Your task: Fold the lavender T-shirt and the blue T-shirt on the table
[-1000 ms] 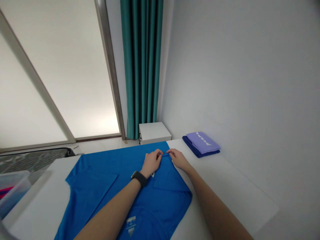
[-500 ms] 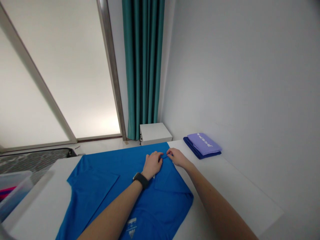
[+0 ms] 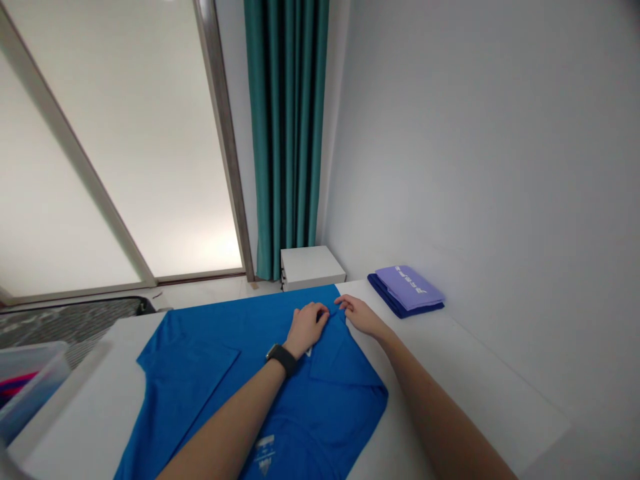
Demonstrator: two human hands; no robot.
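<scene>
one blue fabric t-shirt is reaching the far edge of the white tabletop, sides folded inward, length not yet; curled left hand and bent-fingered right hand are working there, grips unclear.

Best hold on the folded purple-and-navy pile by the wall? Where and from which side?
Probably the left edge of the navy cloth, where it juts out from under the purple cloth. Come in low from the left, fingers under, thumb on top: the pile lies flat on the table, its opposite edge close to the wall.
</scene>
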